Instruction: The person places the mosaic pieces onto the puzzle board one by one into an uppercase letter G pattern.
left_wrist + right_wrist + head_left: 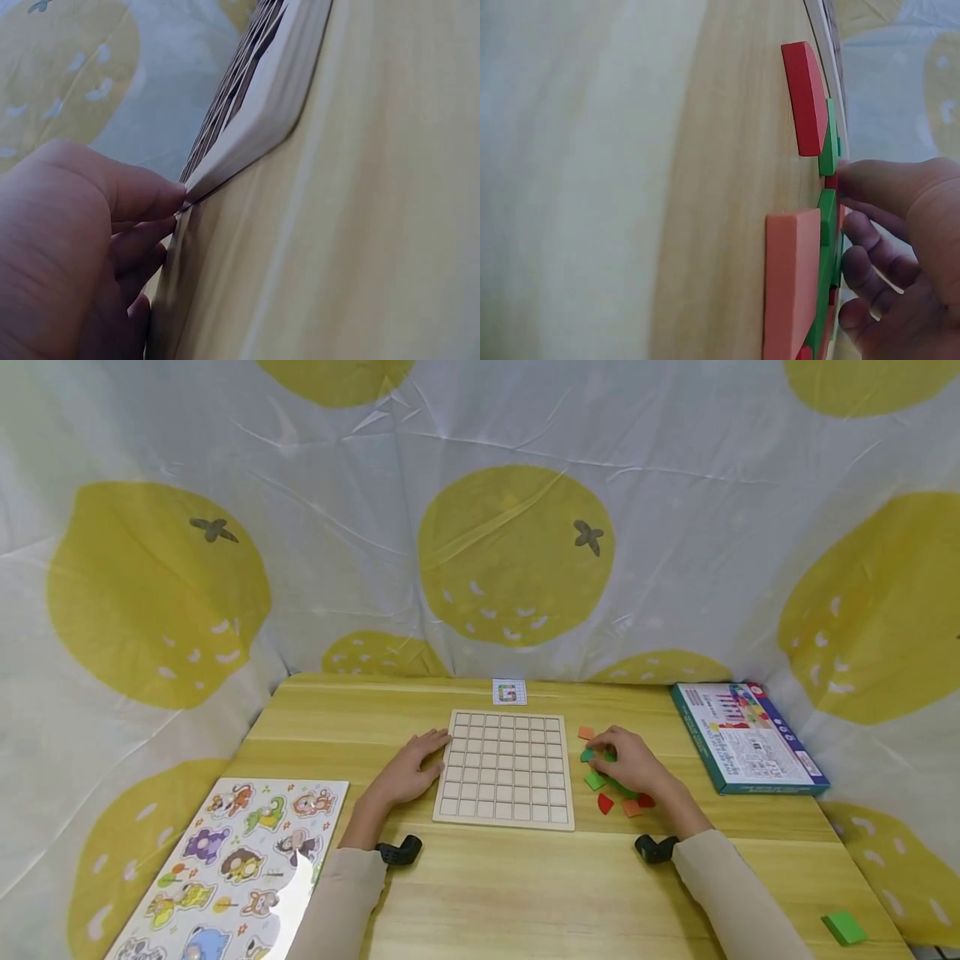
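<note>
Left hand: the left hand (408, 770) lies flat on the bench (480, 893), its fingers (142, 196) straight and loosely spread, holding nothing; the fingertips touch the left edge of the grid board (504, 767).
Grid board: a pale wooden tray of empty square cells, lying flat in the middle of the bench between the two hands; the left wrist view shows its corner (247, 127) right at the tip of one finger.
Right hand: the right hand (628, 762) rests over a small heap of coloured tiles (609, 793) just right of the board, fingers (870, 247) curled down onto them. The fingertips are on a green tile (592, 754); whether it is actually pinched or only touched, I cannot tell.
Tiles: red, green and orange pieces lying flat, touching or just beside one another under and around the right hand. An orange tile (586, 732) lies just beyond the fingertips, and a red curved tile (604, 802) lies nearer the person. In the right wrist view the red piece (805, 97) and an orange square (791, 281) lie near the camera, with green pieces between them and the fingers.
Around: a small card with a letter G (509, 692) behind the board, a game box (746, 737) at the far right, an animal puzzle board (232, 868) at the near left, and a lone green block (844, 927) at the near right corner.
</note>
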`<state>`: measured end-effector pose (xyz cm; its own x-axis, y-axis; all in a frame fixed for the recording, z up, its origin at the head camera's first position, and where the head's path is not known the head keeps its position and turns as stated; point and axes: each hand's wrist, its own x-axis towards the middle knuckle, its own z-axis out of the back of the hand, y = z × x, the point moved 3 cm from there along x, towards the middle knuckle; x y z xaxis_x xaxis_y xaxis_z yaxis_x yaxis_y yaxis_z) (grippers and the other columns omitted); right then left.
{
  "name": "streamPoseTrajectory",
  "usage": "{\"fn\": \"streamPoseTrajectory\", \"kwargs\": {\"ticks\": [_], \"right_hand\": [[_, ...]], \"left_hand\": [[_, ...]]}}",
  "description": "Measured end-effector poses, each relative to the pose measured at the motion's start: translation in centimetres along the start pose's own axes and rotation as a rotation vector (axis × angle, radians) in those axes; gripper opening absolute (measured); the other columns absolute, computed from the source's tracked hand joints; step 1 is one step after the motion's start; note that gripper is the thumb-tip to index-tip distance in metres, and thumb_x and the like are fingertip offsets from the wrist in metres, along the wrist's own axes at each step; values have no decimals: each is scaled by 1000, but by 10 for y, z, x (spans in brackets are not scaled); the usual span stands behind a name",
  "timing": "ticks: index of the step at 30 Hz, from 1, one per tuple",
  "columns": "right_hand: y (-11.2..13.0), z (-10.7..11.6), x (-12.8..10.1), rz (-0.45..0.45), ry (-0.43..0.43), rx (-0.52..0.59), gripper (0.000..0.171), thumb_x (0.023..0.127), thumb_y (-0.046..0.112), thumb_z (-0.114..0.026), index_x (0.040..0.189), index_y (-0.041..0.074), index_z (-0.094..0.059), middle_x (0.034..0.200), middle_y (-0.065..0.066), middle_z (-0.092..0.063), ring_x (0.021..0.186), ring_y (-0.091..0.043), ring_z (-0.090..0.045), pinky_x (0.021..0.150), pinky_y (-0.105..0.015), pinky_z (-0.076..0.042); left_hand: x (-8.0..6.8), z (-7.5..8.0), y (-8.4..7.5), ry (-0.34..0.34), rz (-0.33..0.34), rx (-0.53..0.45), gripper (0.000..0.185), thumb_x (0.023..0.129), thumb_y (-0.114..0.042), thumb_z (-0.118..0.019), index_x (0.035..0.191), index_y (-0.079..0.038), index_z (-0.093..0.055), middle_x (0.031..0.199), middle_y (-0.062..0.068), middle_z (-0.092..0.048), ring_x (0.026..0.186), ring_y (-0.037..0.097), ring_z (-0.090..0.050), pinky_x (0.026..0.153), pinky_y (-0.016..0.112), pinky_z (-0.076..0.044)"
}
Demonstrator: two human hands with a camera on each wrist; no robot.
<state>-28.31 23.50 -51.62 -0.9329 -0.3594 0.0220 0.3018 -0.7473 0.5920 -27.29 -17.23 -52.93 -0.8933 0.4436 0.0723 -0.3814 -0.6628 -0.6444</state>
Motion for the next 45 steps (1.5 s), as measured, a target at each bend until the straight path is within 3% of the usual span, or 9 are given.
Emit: {"fn": "streamPoseTrajectory", "kwargs": {"ticks": [14, 20, 27, 34, 45], "right_hand": [[3, 2, -2, -38, -74, 35, 30, 94, 21, -75, 118, 2, -76, 101, -7, -67, 85, -19, -57, 74, -32, -52], [14, 3, 2, -8, -109, 55, 33, 94, 23, -76, 119, 2, -76, 99, -6, -67, 86, -19, -59, 74, -31, -53], [41, -6, 28, 8, -143, 129, 28, 93, 25, -76, 115, 7, -78, 99, -6, -68, 89, -21, -58, 78, -34, -52], [65, -27, 52, 5, -80, 160, 29, 94, 25, -76, 117, 8, -78, 101, -6, -67, 87, -20, -56, 75, -33, -50], [94, -59, 80, 4, -70, 195, 30, 94, 23, -75, 118, 4, -77, 104, -7, -67, 89, -18, -58, 79, -33, -53]], "left_hand": [[1, 0, -2, 7, 43, 31, 60, 103, -20, -56, 159, -6, -39, 166, 13, -36, 157, 37, -26, 130, 55, -14], [0, 1, -3, 24, 25, 50, 62, 103, -21, -57, 159, -5, -38, 167, 14, -35, 157, 38, -25, 130, 56, -15], [-1, 5, -3, 42, 25, 31, 64, 103, -21, -59, 160, -5, -36, 168, 13, -32, 158, 38, -22, 131, 56, -11], [-2, 3, -5, 58, 19, 24, 63, 103, -22, -59, 160, -6, -38, 169, 14, -31, 158, 38, -20, 130, 57, -11], [-3, 1, -7, 66, 23, 30, 60, 103, -22, -59, 159, -11, -41, 170, 12, -28, 159, 37, -18, 130, 58, -10]]}}
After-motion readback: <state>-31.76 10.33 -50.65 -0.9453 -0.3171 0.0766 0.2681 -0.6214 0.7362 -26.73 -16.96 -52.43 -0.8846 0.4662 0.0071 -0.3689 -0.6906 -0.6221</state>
